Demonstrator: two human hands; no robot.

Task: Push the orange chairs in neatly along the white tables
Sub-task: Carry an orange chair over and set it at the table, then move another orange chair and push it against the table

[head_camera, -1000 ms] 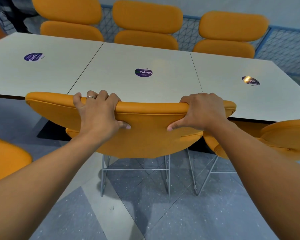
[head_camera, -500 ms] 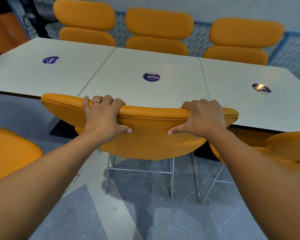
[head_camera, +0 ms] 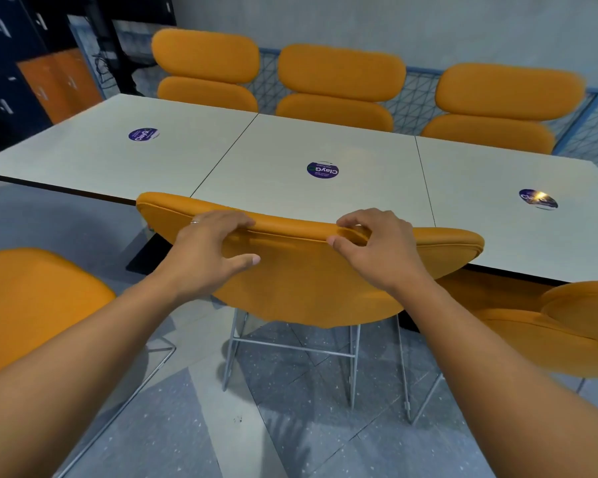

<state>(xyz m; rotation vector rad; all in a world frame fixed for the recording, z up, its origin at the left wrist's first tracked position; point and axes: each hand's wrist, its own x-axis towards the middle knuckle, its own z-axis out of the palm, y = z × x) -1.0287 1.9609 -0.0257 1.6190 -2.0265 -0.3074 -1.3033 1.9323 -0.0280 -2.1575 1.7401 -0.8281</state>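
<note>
Your left hand (head_camera: 206, 250) and right hand (head_camera: 377, 248) both rest on the top edge of the middle orange chair (head_camera: 308, 281). The fingers of each hand are loosely curled over the backrest rim, thumbs spread off the rear face, not clenched. The chair's backrest sits against the near edge of the white bench (head_camera: 325, 146). Two more orange chairs (head_camera: 32, 305) (head_camera: 567, 326) flank it, one each side. Three stand behind the bench.
</note>
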